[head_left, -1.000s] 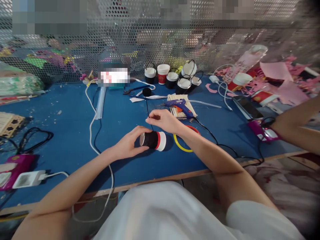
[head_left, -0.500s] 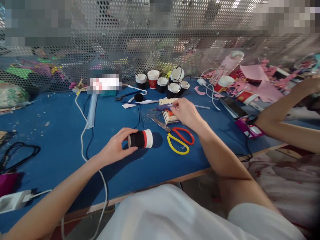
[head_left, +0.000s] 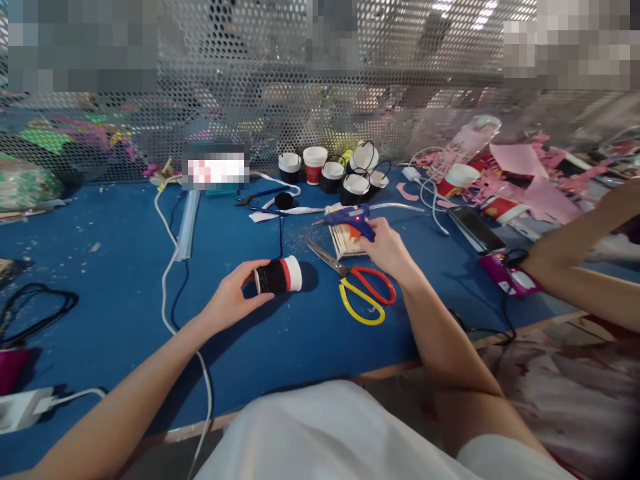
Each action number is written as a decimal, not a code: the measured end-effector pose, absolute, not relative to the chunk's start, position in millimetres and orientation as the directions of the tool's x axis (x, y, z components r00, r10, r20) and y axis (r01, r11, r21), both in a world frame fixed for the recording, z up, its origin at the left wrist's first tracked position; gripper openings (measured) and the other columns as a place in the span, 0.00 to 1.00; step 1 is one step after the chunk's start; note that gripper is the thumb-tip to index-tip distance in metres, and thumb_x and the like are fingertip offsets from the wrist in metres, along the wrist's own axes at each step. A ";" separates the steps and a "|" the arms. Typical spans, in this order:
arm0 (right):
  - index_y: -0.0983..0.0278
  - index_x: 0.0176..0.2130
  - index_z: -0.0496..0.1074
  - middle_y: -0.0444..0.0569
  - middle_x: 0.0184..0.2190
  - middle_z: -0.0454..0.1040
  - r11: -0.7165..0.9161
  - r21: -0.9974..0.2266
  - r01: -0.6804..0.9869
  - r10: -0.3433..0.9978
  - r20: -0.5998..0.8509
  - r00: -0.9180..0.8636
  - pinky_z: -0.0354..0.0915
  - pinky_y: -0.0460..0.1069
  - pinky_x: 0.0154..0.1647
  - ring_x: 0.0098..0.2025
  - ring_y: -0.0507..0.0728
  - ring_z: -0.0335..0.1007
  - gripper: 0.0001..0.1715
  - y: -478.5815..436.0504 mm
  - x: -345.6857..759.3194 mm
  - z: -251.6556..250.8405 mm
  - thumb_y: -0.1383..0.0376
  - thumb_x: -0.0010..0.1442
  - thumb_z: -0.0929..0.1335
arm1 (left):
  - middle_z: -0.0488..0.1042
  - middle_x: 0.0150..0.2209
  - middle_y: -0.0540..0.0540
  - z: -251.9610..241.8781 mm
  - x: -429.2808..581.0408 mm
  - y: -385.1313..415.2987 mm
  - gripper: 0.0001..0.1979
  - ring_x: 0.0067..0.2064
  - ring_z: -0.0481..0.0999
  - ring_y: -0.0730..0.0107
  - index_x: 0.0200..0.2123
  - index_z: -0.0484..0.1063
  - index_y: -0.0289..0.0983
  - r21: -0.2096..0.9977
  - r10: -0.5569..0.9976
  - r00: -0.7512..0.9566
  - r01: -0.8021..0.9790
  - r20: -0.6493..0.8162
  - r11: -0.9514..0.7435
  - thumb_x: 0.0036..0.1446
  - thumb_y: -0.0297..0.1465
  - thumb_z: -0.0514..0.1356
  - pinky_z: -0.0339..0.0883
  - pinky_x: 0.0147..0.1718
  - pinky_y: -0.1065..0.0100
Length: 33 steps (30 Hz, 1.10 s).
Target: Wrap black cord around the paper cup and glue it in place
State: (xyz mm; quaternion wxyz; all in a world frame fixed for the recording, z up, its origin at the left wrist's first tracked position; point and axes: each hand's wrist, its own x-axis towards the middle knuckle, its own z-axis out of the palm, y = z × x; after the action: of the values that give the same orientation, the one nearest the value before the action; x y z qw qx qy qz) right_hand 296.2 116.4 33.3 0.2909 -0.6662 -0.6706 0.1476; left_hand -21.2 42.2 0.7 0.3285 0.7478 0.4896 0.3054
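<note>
My left hand grips a paper cup lying on its side, its lower part wound with black yarn, a red band and white rim showing. A strand leads from it to a small ball of black yarn. My right hand has its fingers round the handle of a blue glue gun, whose small red light is lit. Beneath the gun is a pad of pale wooden sticks. Open scissors with red and yellow handles lie between my hands.
Several yarn-wrapped cups stand by the perforated metal screen. A white cable crosses the blue table on the left. Rightward are a phone, a purple box, pink scraps and another person's arm.
My right hand has shifted from the top of the glue gun to its handle, and the gun now stands more upright. My left hand still holds the cup. The view has shifted slightly.
</note>
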 end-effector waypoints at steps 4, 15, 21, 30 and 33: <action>0.66 0.47 0.65 0.54 0.40 0.73 0.111 -0.698 0.707 0.991 0.136 -0.022 0.65 0.51 0.35 0.38 0.58 0.69 0.22 107.8 294.6 44.1 0.63 0.51 0.67 | 0.65 0.52 0.41 -1.0 -21.9 43.3 0.27 0.46 0.72 0.62 0.54 0.59 0.41 0.859 0.920 0.367 0.420 0.134 -0.293 0.51 0.34 0.61 0.72 0.41 0.60; 0.66 0.35 0.72 0.49 0.29 0.76 0.008 -0.925 0.379 0.978 -0.071 -0.194 0.69 0.49 0.27 0.28 0.55 0.72 0.15 76.0 256.1 58.2 0.59 0.48 0.71 | 0.62 0.52 0.41 1.1 -23.8 43.7 0.22 0.53 0.66 0.61 0.52 0.62 0.42 0.858 0.902 0.354 0.353 0.246 -0.373 0.53 0.32 0.61 0.69 0.47 0.60; 0.65 0.31 0.73 0.50 0.27 0.75 0.131 -0.821 0.556 0.977 0.013 -0.212 0.68 0.50 0.26 0.26 0.56 0.70 0.13 63.9 245.8 44.7 0.58 0.48 0.70 | 0.62 0.52 0.40 2.9 -25.2 43.3 0.21 0.53 0.66 0.60 0.51 0.64 0.41 0.823 0.900 0.353 0.411 0.254 -0.393 0.53 0.32 0.61 0.69 0.47 0.60; 0.62 0.29 0.68 0.46 0.23 0.72 0.290 -0.741 0.605 0.948 0.136 -0.287 0.65 0.49 0.29 0.26 0.54 0.68 0.07 55.7 238.3 39.7 0.60 0.51 0.68 | 0.62 0.55 0.40 6.8 -25.8 43.1 0.21 0.56 0.64 0.58 0.52 0.64 0.42 0.727 0.873 0.380 0.499 0.306 -0.472 0.55 0.32 0.60 0.63 0.53 0.54; 0.61 0.28 0.66 0.44 0.22 0.70 0.323 -0.708 0.628 0.940 0.163 -0.299 0.63 0.47 0.29 0.25 0.53 0.66 0.08 55.5 238.5 39.2 0.60 0.51 0.68 | 0.62 0.55 0.40 8.0 -25.6 43.3 0.21 0.56 0.64 0.58 0.52 0.63 0.41 0.699 0.862 0.395 0.517 0.318 -0.494 0.55 0.32 0.60 0.62 0.53 0.54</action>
State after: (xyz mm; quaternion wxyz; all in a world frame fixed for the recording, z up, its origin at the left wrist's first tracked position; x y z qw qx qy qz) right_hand 238.5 55.5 39.2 0.2899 -0.5160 -0.7599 0.2688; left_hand -25.6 43.3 8.0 0.2549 0.7952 0.4334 0.3388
